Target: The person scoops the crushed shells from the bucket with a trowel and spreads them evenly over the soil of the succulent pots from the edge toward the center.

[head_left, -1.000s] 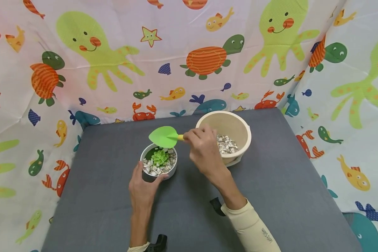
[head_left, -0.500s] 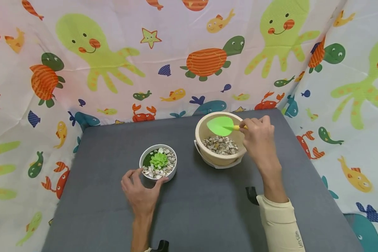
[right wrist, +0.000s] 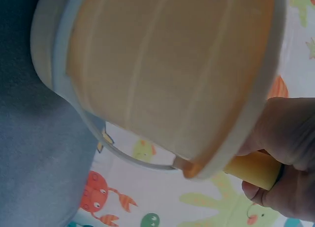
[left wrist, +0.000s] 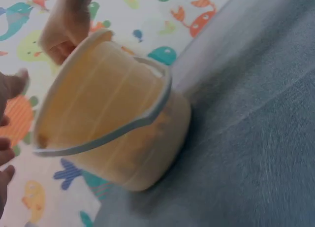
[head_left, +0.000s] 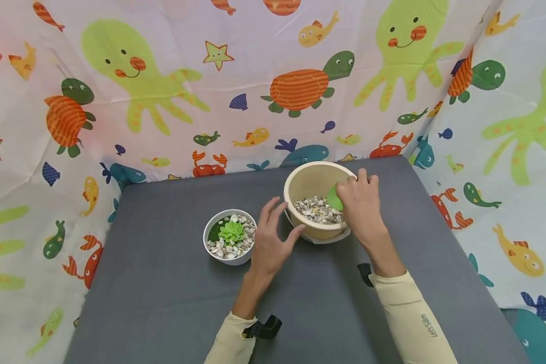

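A cream bucket point(head_left: 320, 230) with pebbles point(head_left: 318, 210) in its bottom stands right of centre. In the head view my right hand point(head_left: 361, 207) is at its right rim and grips a toy trowel, whose green blade point(head_left: 334, 198) reaches inside the bucket. The right wrist view shows the yellow handle point(right wrist: 256, 169) between thumb and fingers. My left hand point(head_left: 269, 245), thumb spread from the fingers, is by the bucket's left rim; the left wrist view shows its fingers point(left wrist: 6, 160) apart from the bucket. Left of it sits a white pot point(head_left: 229, 259) holding a green succulent point(head_left: 231, 232) and pebbles.
A grey cloth-covered surface point(head_left: 164, 303) lies under both containers. Behind it and at the sides hangs a white sheet point(head_left: 250, 91) printed with sea animals. The bucket's pale carrying handle point(left wrist: 118, 133) hangs down along its outside.
My right hand has carried the trowel from above the pot over to the bucket and lowered the blade inside. My left hand has let go of the pot and moved right towards the bucket.
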Tool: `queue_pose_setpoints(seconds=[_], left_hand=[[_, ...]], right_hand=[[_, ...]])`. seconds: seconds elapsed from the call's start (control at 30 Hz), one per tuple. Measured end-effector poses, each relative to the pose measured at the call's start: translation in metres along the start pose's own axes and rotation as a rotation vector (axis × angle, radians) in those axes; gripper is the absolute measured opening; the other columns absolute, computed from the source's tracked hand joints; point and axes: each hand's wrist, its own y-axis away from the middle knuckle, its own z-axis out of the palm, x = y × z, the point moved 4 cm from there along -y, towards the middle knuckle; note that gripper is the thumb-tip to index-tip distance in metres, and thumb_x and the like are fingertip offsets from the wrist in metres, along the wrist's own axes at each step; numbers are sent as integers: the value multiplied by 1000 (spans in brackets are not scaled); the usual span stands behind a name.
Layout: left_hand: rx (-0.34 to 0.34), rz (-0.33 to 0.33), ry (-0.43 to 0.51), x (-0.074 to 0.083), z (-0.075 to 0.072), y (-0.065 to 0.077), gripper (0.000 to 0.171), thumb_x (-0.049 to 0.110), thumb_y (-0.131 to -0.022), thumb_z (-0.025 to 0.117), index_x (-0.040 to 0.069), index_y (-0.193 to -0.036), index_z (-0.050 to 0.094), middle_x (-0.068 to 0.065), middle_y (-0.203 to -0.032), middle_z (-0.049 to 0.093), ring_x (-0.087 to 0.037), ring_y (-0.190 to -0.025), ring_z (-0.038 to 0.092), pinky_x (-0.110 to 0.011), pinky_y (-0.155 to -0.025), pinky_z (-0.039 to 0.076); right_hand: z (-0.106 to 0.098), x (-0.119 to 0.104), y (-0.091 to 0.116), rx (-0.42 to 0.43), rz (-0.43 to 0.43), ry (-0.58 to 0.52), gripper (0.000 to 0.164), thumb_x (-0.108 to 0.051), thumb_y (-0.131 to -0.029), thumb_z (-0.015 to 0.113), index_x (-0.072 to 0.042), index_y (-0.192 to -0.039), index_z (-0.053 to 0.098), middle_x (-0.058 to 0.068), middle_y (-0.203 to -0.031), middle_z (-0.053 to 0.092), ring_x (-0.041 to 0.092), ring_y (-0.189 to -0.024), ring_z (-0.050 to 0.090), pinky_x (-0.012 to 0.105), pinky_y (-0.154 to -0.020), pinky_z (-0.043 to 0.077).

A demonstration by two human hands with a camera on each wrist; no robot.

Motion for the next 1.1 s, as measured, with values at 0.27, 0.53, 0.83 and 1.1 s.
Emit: queue_pose_setpoints(seconds=[0.27, 0.53, 0.83, 1.1], left_hand=[[-38, -62, -10, -7, 20, -2, 55, 39, -77, 72, 7, -120, 59, -10, -133, 45, -17, -122, 46, -30, -93, 44], [-42, -69, -8, -8, 22, -3, 55, 39, -76, 72, 9, -120, 60, -10, -130, 47, -17, -127, 41, -27, -96, 41], [-47, -74, 9, -9, 22, -3, 56, 39, -76, 72, 9, -121, 60, -8, -129, 48, -17, -127, 41, -27, -96, 41], [-50, -72, -6, -11, 23, -2, 55, 41, -76, 71, 10, -121, 60, -8, -129, 47, -16, -127, 41, -27, -95, 41]], right_hand=[[20, -1, 0, -64, -5, -95, 18, 10, -71, 67, -7, -77, 67, 15, -70, 56, 31, -73, 38, 43, -63, 29], [24, 4, 3, -69, 127, -272, 21, 11, -68, 64, -8, -78, 67, 15, -73, 62, 35, -71, 38, 50, -65, 27], [21, 10, 3, -73, 318, -534, 10, 2, -71, 66, -7, -68, 68, 7, -67, 64, 34, -72, 54, 54, -66, 31], [17, 15, 5, -136, 425, -634, 5, -4, -77, 65, -6, -73, 69, 8, -71, 67, 28, -78, 58, 56, -78, 32]])
